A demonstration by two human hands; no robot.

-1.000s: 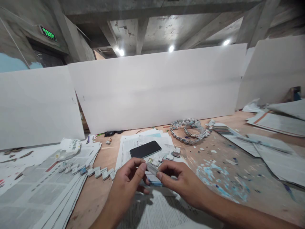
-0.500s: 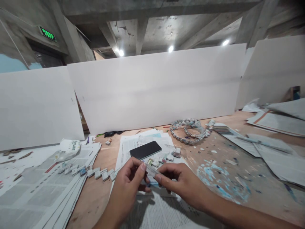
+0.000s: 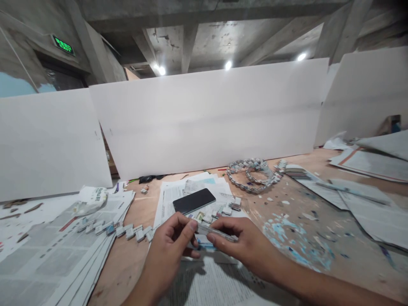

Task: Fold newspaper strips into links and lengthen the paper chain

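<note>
As the left hand (image 3: 174,242) and the right hand (image 3: 240,238) face each other above the desk (image 3: 114,263), each grip pinches a narrow paper strip (image 3: 202,229) between thumb and fingers. Pale grey-white and straight-edged, it spans the gap between them, slanting slightly down toward the right; any print is too blurred to read. Just beyond it lie folded paper links (image 3: 227,210) and a black phone (image 3: 194,201).
</note>
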